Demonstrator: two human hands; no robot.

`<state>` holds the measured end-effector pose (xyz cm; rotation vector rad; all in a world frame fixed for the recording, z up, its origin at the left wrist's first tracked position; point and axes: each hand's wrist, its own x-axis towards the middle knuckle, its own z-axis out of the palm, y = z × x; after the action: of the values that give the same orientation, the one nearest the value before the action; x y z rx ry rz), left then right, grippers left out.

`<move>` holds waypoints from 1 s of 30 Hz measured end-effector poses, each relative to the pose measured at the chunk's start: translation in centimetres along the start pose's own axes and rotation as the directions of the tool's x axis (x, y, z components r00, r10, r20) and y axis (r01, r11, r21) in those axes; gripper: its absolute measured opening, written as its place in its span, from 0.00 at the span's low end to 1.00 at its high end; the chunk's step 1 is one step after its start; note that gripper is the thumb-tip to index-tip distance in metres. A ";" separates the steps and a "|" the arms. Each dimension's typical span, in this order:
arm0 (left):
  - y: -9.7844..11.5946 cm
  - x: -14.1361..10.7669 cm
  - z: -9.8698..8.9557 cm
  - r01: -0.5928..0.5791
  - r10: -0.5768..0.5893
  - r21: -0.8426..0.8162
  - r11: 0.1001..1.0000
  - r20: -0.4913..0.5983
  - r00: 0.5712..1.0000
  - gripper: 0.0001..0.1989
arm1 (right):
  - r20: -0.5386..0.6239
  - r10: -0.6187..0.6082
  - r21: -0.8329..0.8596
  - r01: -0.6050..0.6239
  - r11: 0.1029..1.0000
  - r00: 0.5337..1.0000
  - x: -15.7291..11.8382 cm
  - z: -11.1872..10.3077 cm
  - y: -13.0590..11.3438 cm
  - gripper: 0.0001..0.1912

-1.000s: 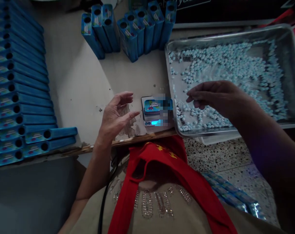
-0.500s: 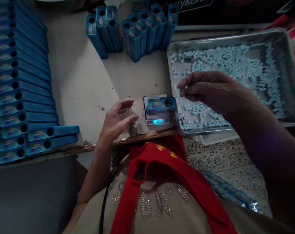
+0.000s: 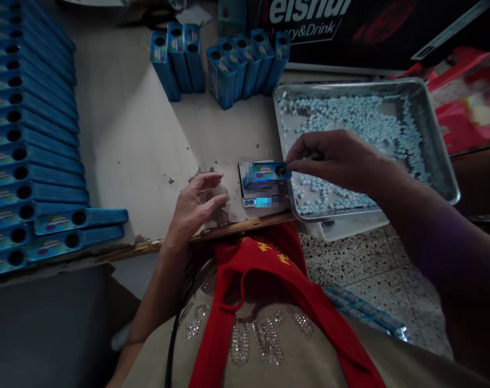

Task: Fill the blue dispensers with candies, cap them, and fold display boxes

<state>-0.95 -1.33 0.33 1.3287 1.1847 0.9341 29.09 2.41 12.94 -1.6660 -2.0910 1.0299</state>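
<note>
your right hand (image 3: 336, 156), its fingertips together, is at the round opening (image 3: 281, 171) of the blue box (image 3: 264, 171) on the scale (image 3: 248, 203); any piece between them cannot be made out. your left hand (image 3: 192, 203) is near, fingers apart.

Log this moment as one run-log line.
left hand: open, nothing visible in grip | right hand: fingertips by hole of blue box, contact unclear | blue box: on lit scale | tray: pale blue pieces
</note>
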 end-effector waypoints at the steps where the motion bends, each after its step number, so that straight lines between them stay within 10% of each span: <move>1: -0.1 -0.1 0.0 0.005 -0.005 -0.005 1.000 0.000 1.000 0.25 | 0.011 -0.017 -0.049 0.018 0.999 1.000 0.0 0.0 -0.2 0.08; 9: -0.2 -0.5 -0.4 0.007 -0.008 -0.020 1.000 -0.035 0.999 0.25 | -0.001 -0.037 -0.075 0.037 0.997 0.999 0.8 0.6 -0.8 0.12; 14: 0.0 -0.4 -0.4 0.014 -0.014 -0.017 1.000 -0.040 0.999 0.25 | -0.047 0.100 0.220 -0.088 0.972 0.994 1.0 0.6 0.2 0.07; 23: 0.1 0.1 -0.4 0.044 -0.042 0.048 0.998 -0.057 0.998 0.22 | -0.050 0.511 0.808 -0.266 0.525 0.858 -1.8 0.0 8.5 0.09; 30: 0.9 1.0 0.8 -0.031 0.035 0.066 0.997 -0.056 0.998 0.22 | -0.002 0.245 0.398 -0.224 0.889 0.969 -1.2 -0.7 4.5 0.11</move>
<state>0.16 -0.45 0.99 1.3850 1.2495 0.9698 33.22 1.94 10.65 -1.7325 -1.5364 1.3601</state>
